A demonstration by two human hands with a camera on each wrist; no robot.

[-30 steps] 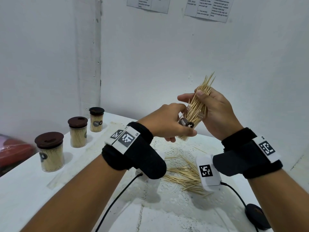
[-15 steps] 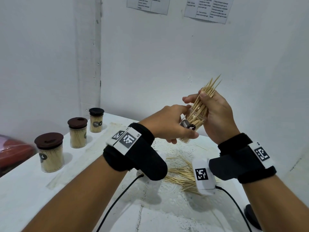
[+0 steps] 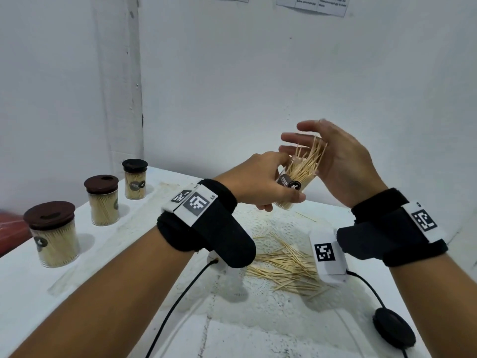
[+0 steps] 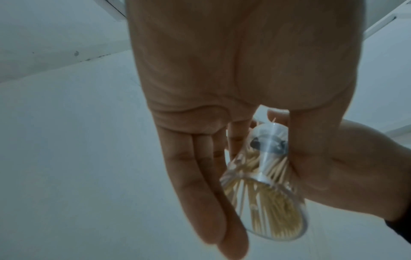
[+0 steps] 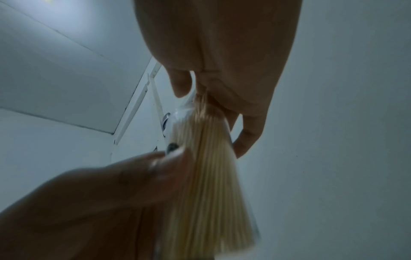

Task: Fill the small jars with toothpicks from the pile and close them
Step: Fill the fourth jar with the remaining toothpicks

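Toothpick pile [image 3: 284, 264] on white table [image 3: 31, 288], nearest. Above it, left hand [image 3: 258, 182] grips clear open jar [image 3: 293, 186], tilted, toothpicks [image 3: 307, 158] protruding. Right hand [image 3: 343, 161] spread flat against tips. Three lidded jars [image 3: 103, 200] far left.

Left hand [image 3: 260, 180] curled, right hand [image 3: 343, 161] apparently splayed.

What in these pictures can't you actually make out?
- Sheets on the wall, head view: cut off by the top edge, print too small to read.
- Red thing, head view: cut off by the left edge, blurred.
- Label on the held jar: too small; the left hand covers the jar's near side.
- Toothpick pile: partly behind the wrist cameras.
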